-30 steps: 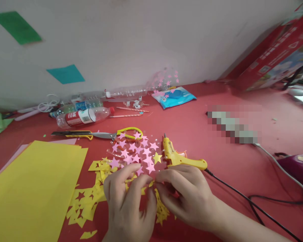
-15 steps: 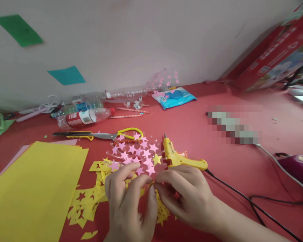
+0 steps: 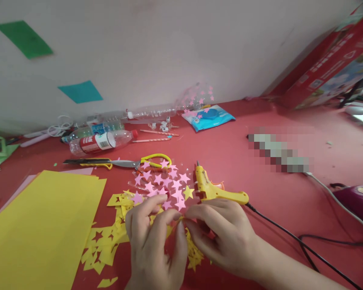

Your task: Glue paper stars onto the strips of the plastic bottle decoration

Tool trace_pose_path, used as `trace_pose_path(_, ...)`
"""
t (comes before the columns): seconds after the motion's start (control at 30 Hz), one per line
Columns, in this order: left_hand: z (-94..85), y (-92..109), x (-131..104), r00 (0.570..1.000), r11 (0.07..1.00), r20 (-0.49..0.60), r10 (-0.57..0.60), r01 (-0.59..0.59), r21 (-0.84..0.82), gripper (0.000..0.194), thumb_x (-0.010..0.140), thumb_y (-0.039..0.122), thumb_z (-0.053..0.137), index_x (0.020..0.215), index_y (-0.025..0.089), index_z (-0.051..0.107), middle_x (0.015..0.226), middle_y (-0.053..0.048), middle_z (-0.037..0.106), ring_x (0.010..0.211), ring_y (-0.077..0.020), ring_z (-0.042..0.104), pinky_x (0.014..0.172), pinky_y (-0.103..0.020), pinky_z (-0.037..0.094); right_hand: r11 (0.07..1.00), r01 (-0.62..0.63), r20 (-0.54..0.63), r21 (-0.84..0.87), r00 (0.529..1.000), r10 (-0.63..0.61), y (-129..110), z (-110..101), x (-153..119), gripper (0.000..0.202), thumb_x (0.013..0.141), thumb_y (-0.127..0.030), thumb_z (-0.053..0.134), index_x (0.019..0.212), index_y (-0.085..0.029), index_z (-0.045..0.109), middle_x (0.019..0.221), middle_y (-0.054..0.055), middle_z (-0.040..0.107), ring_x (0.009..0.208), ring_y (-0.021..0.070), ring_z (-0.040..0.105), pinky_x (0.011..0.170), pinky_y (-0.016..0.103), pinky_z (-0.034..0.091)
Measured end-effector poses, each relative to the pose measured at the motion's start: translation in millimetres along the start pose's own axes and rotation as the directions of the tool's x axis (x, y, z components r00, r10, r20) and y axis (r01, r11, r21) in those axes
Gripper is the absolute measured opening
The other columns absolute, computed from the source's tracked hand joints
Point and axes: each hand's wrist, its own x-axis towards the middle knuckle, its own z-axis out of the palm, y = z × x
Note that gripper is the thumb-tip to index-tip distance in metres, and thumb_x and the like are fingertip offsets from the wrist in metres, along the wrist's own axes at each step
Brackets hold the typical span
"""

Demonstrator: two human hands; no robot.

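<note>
Fingertips of my left hand (image 3: 153, 237) and my right hand (image 3: 225, 231) meet in a pinch on a small yellow paper piece (image 3: 181, 218). Mostly covered by the fingers, its full shape cannot be made out. Just beyond them lies a clear plastic piece covered in pink stars (image 3: 176, 184), with one yellow star (image 3: 188, 192) at its right side. Under my hands is a heap of yellow paper stars (image 3: 195, 257), partly hidden. A yellow glue gun (image 3: 210, 187) rests just past my right hand, nozzle pointing away. Yellow paper scraps with star-shaped holes (image 3: 99, 241) lie left of my left hand.
Yellow paper sheets (image 3: 39, 225) are stacked at left. Behind are yellow-handled scissors (image 3: 155, 158), a cutter knife (image 3: 92, 161), plastic bottles (image 3: 101, 141) and a blue wipes pack (image 3: 210, 118). The glue gun's black cord (image 3: 284, 225) and a power strip (image 3: 278, 153) occupy the right.
Both hands stay almost in place. The small yellow paper piece has turned slightly between the fingertips, and my left thumb has shifted a little.
</note>
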Motion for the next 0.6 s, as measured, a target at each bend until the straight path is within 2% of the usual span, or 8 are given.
trace_pose_path(0.3,1.5,-1.6,1.2,1.000,0.999,-0.007,0.009,-0.009,0.042,0.013,0.080,0.010,0.057,0.090,0.019,0.059,0.110,-0.009,0.053,0.091,-0.0194,0.050,0.076,-0.033,0.042,1.000,0.000,0.002,-0.009,1.000,0.000,0.0,-1.1,0.4,0.011,0.087,-0.012,0.046,0.088,-0.018,0.056,0.056,-0.005,0.050,0.046,0.0096,0.042,0.046,0.024,0.032)
trace_pose_path(0.6,0.1,-0.2,0.1,1.000,0.999,0.019,-0.025,0.025,-0.021,0.017,0.083,0.007,0.053,0.096,0.016,0.059,0.114,-0.011,0.051,0.094,-0.0203,0.048,0.079,-0.035,0.041,1.000,0.002,0.000,-0.022,1.000,-0.002,0.5,-1.0,0.3,0.010,0.087,-0.011,0.047,0.087,-0.017,0.055,0.056,-0.005,0.051,0.047,0.0092,0.041,0.046,0.024,0.032)
